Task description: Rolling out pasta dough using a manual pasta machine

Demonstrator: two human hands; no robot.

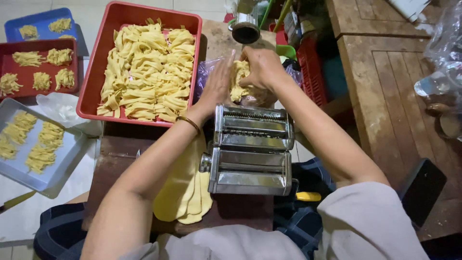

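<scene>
1. The left hand (219, 82) stands on edge with flat, straight fingers pointing toward 12 o'clock, its palm pressed against the left side of a bundle of cut noodles (239, 83).
2. The right hand (262, 67) curls over the same bundle from 1 o'clock, fingers bent and closed on the strands, so the two hands cup the noodles between them.
3. The bundle sits just beyond the pasta machine (251, 150), at 12 o'clock from it, over a clear plastic bag (206, 72). Its long axis runs roughly from 6 to 12 o'clock, with the strand ends pointing away from the person.
4. The pasta machine is shiny metal and lies with its long axis from 9 to 3 o'clock, rollers on top.
5. Flat yellow dough sheets (185, 190) hang off the wooden board (113, 161) at 8 o'clock from the machine, their length running toward the person.
6. A big red tray (98, 72), at 10 o'clock from the machine, is heaped with folded noodle bundles.
7. Further toward 9 o'clock are a smaller red tray (43, 45), a blue tray (14, 31) and a metal tray (62, 163), each carrying small noodle nests set apart from one another.
8. A thin bangle (188, 123) circles the left wrist.
9. A worn wooden table (399, 96) stands at 3 o'clock.
</scene>
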